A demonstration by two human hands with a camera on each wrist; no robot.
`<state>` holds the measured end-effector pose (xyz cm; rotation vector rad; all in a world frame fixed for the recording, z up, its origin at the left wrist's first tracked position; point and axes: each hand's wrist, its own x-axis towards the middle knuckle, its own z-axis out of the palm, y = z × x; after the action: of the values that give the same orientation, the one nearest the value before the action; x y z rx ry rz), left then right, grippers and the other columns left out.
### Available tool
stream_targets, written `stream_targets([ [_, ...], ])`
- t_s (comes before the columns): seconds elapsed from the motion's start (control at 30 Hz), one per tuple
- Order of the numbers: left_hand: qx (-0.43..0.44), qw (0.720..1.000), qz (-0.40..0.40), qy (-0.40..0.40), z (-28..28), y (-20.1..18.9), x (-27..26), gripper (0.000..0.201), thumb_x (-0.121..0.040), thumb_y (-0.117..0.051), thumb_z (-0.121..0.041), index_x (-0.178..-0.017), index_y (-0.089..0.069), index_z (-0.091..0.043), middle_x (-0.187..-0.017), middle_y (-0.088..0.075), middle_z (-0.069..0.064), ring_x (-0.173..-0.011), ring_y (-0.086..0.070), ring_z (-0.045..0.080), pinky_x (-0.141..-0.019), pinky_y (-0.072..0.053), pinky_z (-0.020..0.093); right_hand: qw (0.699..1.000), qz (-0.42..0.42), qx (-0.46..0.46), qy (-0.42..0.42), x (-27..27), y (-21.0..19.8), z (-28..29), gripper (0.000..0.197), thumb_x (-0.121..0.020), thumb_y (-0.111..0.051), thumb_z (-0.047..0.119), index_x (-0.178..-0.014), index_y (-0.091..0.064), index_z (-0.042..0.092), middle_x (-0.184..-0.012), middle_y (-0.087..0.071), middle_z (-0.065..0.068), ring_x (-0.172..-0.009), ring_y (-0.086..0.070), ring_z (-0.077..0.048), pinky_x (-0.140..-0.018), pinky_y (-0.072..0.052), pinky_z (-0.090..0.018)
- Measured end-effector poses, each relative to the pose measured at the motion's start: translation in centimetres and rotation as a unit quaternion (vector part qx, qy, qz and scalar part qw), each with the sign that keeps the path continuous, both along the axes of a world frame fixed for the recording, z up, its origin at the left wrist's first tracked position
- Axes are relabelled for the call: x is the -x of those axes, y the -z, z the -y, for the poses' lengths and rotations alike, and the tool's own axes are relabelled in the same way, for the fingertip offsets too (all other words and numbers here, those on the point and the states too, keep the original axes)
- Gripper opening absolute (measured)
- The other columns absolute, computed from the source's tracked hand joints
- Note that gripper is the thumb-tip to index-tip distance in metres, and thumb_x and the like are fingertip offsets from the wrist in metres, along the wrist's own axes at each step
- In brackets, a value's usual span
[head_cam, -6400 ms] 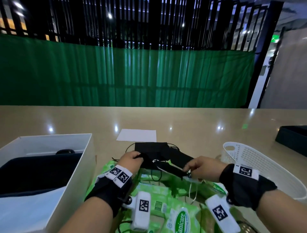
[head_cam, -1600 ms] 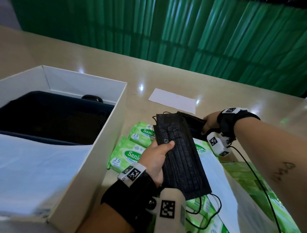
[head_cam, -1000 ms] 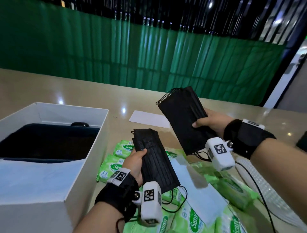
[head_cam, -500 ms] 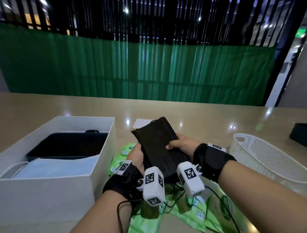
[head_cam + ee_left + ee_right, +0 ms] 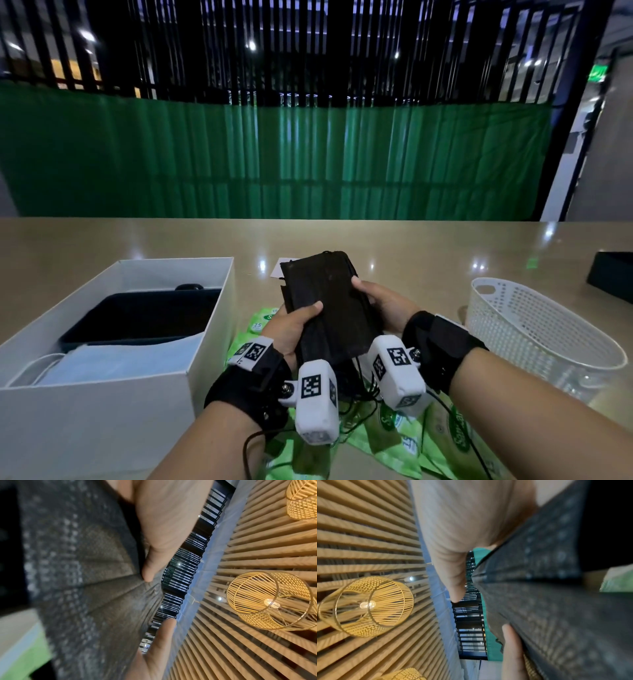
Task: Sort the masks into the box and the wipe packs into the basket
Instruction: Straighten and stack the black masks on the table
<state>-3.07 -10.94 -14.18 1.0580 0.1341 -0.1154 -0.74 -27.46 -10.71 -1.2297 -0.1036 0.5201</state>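
A stack of black masks (image 5: pixel 329 301) is held above the table between both hands. My left hand (image 5: pixel 294 325) grips its left edge with the thumb on top. My right hand (image 5: pixel 380 301) grips the right edge, thumb over the top. Both wrist views show the dark pleated masks (image 5: pixel 82 582) (image 5: pixel 556 601) close up under a thumb. The white box (image 5: pixel 209 329) stands at the left with a dark tray and light blue masks (image 5: pixel 113 363) inside. The white perforated basket (image 5: pixel 548 329) stands at the right. Green wipe packs (image 5: pixel 394 435) lie on the table under my hands.
A white sheet of paper (image 5: pixel 275 270) lies behind the masks. A black object (image 5: pixel 613 277) sits at the far right edge of the table. Black ear loops and wrist camera cables hang over the wipe packs.
My hands brought their two separate bunches of black masks together into one stack, now gripped from both sides in front of me.
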Motion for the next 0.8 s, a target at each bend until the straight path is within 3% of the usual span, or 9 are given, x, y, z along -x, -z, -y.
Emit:
stream_targets([
  [0.1,0.0,1.0,-0.013,0.021,-0.4,0.2,0.1,0.037,-0.09,-0.059,-0.017,-0.124,-0.056,-0.002,-0.115,-0.065,0.024,-0.104,-0.063,0.039,-0.089,-0.05,0.053,1.0,-0.011,-0.012,0.003,-0.1,0.4,0.5,0.036,-0.089,-0.055,0.031,-0.105,-0.066,0.001,-0.095,-0.072,-0.018,-0.078,-0.072,-0.027,-0.063,-0.059,-0.034],
  [0.17,0.006,0.999,-0.02,0.026,-0.6,0.3,0.2,0.036,-0.091,-0.058,-0.018,-0.124,-0.057,-0.002,-0.114,-0.065,0.024,-0.103,-0.064,0.038,-0.086,-0.052,0.051,1.0,-0.009,-0.002,0.01,-0.1,0.7,0.6,0.029,-0.092,-0.055,0.025,-0.102,-0.066,0.0,-0.09,-0.072,-0.019,-0.073,-0.071,-0.027,-0.064,-0.06,-0.037],
  [0.33,0.009,1.0,-0.018,0.006,-1.4,0.5,0.4,0.034,-0.093,-0.057,-0.019,-0.122,-0.056,-0.002,-0.106,-0.067,0.024,-0.086,-0.067,0.035,-0.058,-0.058,0.045,0.992,0.063,0.059,0.089,-1.0,1.7,0.6,0.03,-0.087,-0.061,0.009,-0.117,-0.058,0.002,-0.099,-0.069,-0.02,-0.082,-0.067,-0.031,-0.078,-0.057,-0.043],
  [0.4,0.01,1.0,-0.016,-0.002,-1.8,0.8,0.2,0.033,-0.095,-0.054,-0.018,-0.124,-0.054,-0.003,-0.105,-0.066,0.022,-0.084,-0.066,0.034,-0.053,-0.057,0.04,0.991,0.066,0.055,0.102,-1.2,1.7,1.0,0.034,-0.087,-0.061,0.008,-0.12,-0.056,0.0,-0.105,-0.067,-0.022,-0.088,-0.065,-0.033,-0.082,-0.054,-0.046],
  [0.47,0.002,1.0,-0.021,0.001,-2.1,1.2,-0.1,0.036,-0.096,-0.053,-0.019,-0.128,-0.051,-0.004,-0.11,-0.065,0.022,-0.088,-0.066,0.035,-0.057,-0.058,0.042,0.993,0.067,0.057,0.073,-1.3,1.8,1.2,0.03,-0.088,-0.059,0.007,-0.118,-0.059,0.003,-0.109,-0.066,-0.021,-0.092,-0.065,-0.034,-0.082,-0.054,-0.045],
  [0.57,-0.027,0.998,-0.049,-0.023,-2.1,2.1,-0.7,0.043,-0.095,-0.054,-0.025,-0.132,-0.048,-0.004,-0.12,-0.061,0.024,-0.103,-0.063,0.038,-0.078,-0.055,0.052,0.993,0.073,0.08,0.042,-1.3,2.1,0.9,0.023,-0.09,-0.056,0.005,-0.112,-0.06,0.005,-0.101,-0.067,-0.018,-0.084,-0.066,-0.03,-0.074,-0.057,-0.039],
  [0.67,-0.032,0.996,-0.064,-0.056,-2.4,3.0,-1.3,0.049,-0.093,-0.056,-0.029,-0.134,-0.046,-0.003,-0.12,-0.062,0.022,-0.105,-0.063,0.038,-0.091,-0.049,0.056,0.982,0.092,0.122,0.107,-1.7,1.9,0.8,0.016,-0.089,-0.057,0.002,-0.105,-0.058,0.004,-0.086,-0.067,-0.017,-0.071,-0.064,-0.028,-0.07,-0.054,-0.039],
  [0.73,-0.016,0.995,-0.076,-0.066,-2.7,2.8,-1.1,0.042,-0.096,-0.052,-0.028,-0.128,-0.049,-0.002,-0.113,-0.064,0.022,-0.098,-0.064,0.037,-0.081,-0.053,0.053,0.973,0.1,0.124,0.165,-2.2,1.3,1.8,0.018,-0.089,-0.056,0.001,-0.107,-0.057,0.003,-0.074,-0.068,-0.014,-0.059,-0.065,-0.025,-0.06,-0.055,-0.035],
  [0.8,0.0,0.995,-0.078,-0.061,-3.1,2.9,-1.1,0.034,-0.099,-0.046,-0.026,-0.122,-0.052,-0.002,-0.104,-0.065,0.021,-0.087,-0.064,0.034,-0.063,-0.056,0.045,0.973,0.09,0.083,0.194,-2.3,-0.1,3.0,0.02,-0.092,-0.052,0.002,-0.111,-0.054,0.003,-0.073,-0.067,-0.014,-0.054,-0.066,-0.022,-0.05,-0.056,-0.031],
])
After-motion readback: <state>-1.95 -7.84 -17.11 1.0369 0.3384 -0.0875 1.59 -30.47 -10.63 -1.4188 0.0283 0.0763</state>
